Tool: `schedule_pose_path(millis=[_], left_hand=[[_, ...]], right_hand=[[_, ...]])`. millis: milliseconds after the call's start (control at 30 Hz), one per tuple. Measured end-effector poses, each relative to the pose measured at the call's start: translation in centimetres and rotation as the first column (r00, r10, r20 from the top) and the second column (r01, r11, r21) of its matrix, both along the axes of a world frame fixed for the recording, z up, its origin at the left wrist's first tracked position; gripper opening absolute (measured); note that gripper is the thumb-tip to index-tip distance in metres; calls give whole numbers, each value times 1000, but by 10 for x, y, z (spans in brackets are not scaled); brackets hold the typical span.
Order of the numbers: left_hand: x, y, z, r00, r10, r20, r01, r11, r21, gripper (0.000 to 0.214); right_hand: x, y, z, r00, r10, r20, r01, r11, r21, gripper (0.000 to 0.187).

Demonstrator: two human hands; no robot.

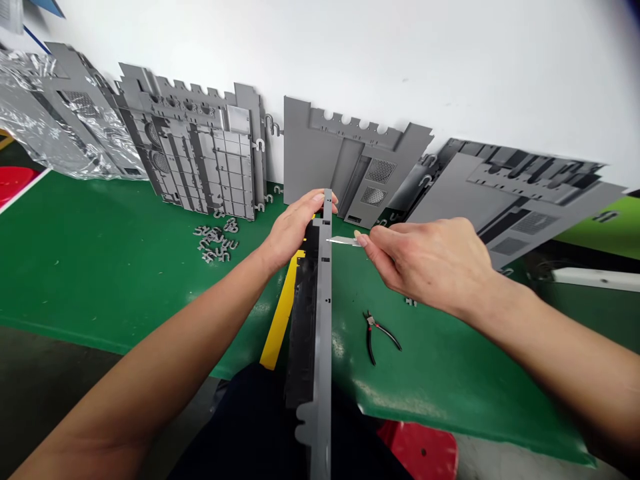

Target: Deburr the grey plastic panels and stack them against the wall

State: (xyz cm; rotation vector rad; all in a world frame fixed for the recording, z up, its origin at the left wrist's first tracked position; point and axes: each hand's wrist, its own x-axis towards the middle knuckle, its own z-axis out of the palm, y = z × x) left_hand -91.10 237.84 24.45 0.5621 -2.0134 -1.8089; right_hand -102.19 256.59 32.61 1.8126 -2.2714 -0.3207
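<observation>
My left hand (295,227) wraps the far end of a long grey moulded plastic panel (323,313), which stands on edge and runs from the lower frame edge up to the hand. Its dark ribbed face turns to the left. My right hand (425,260) pinches a small metal knife blade (343,241) between its fingertips. The blade's tip is at the panel's edge, just below my left hand. Black-handled side cutters (377,337) lie on the green mat (100,267), below my right hand and touching neither hand.
Several grey moulded panels (193,143) lean against the white wall (450,60) along the mat's back edge. Clear plastic film (45,113) covers the leftmost one. Several small grey hook-shaped clips (215,241) lie in a loose pile. A yellow strip (279,317) lies under the held panel.
</observation>
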Motion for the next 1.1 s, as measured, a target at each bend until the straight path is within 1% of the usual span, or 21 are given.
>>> schedule_pose_path(millis=[167, 300, 433, 567, 667, 900, 1100], left_hand=[[0, -3, -3, 1000, 14, -14, -14, 1000, -6, 46], [-1, -2, -4, 1000, -12, -20, 12, 1000, 5, 47], [0, 0, -2, 1000, 10, -18, -10, 1000, 1, 46], [1, 0, -1, 1000, 15, 7, -15, 1000, 10, 48], [1, 1, -1, 1000, 15, 12, -15, 1000, 14, 49], [-1, 1, -3, 999, 10, -30, -10, 1000, 6, 46], [-1, 1, -2, 1000, 10, -2, -10, 1000, 6, 48]], right_hand=[[8, 7, -5, 995, 50, 84, -49, 999, -9, 57], [9, 6, -5, 993, -10, 121, 17, 998, -52, 57], [4, 0, -5, 986, -86, 143, 98, 992, -74, 55], [0, -4, -7, 985, -105, 140, 116, 991, -71, 56], [-2, -5, -8, 988, -105, 116, 113, 991, -71, 56], [-3, -3, -6, 996, -65, 53, 68, 996, -62, 58], [-4, -1, -1, 999, -15, 32, 16, 999, -31, 57]])
